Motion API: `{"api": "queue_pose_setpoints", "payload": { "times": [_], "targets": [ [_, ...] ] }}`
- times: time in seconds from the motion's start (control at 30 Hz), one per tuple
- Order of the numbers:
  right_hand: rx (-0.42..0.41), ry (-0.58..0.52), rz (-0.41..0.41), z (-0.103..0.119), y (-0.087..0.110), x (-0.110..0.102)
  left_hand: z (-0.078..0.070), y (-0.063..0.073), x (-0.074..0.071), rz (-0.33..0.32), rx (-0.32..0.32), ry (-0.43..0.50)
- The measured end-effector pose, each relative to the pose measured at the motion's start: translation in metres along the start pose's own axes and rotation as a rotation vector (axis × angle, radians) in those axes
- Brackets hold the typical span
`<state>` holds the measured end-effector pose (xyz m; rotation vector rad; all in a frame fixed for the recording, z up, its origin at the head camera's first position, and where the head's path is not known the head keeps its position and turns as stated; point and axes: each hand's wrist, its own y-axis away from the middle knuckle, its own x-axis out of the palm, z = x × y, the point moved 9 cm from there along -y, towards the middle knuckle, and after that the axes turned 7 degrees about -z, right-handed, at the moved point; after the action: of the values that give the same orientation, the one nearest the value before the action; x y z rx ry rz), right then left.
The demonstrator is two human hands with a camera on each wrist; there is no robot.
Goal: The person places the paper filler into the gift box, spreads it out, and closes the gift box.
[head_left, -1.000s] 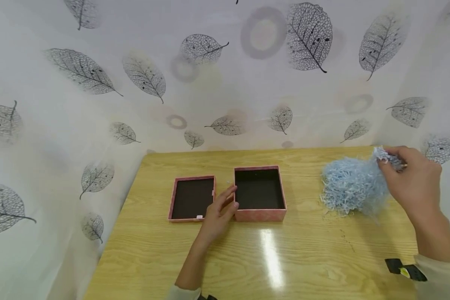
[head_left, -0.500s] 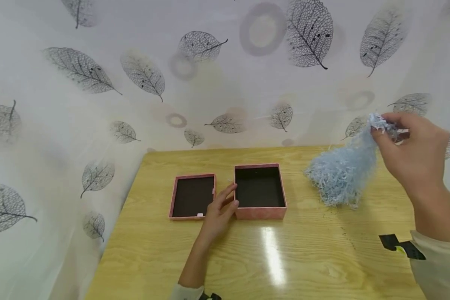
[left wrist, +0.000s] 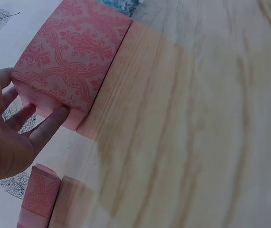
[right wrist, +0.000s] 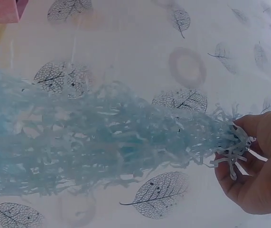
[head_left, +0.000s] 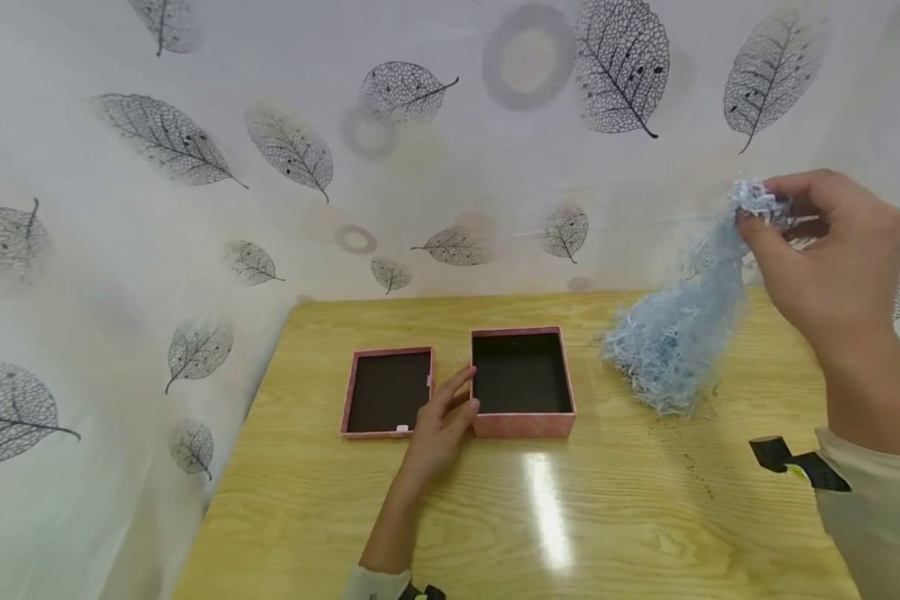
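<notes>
My right hand [head_left: 843, 258] pinches the top of a clump of light blue shredded paper [head_left: 678, 333], above the table's right side. The clump hangs in a long tapering bundle; its lower end is near the tabletop, and whether it touches is unclear. In the right wrist view the thumb and fingers [right wrist: 263, 161] grip the paper strands [right wrist: 102, 137]. With fairly straight fingers, my left hand [head_left: 433, 429] touches the left side of an uncovered pink patterned box [head_left: 521, 427] with a black inside. The left wrist view shows its fingertips against the box wall [left wrist: 73, 52].
A shallow pink lid [head_left: 348, 392] with a black inside lies left of the box, behind my left hand. The wooden table [head_left: 607, 517] meets a leaf-printed curtain [head_left: 457, 167] at the back. Small paper bits [head_left: 697, 475] lie on the right.
My right hand has risen, drawing the shredded paper up from a heap on the table into a hanging bundle. The left hand, box and lid have stayed put.
</notes>
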<state>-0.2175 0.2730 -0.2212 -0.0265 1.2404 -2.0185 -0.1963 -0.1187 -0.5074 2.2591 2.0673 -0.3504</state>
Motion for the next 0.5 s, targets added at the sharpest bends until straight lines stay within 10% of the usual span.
{"api": "queue_pose_setpoints", "payload": {
  "times": [0.5],
  "targets": [
    [0.022, -0.212, 0.021, 0.057, -0.041, 0.009, 0.004, -0.001, -0.001, -0.009, 0.0, -0.002]
  ]
}}
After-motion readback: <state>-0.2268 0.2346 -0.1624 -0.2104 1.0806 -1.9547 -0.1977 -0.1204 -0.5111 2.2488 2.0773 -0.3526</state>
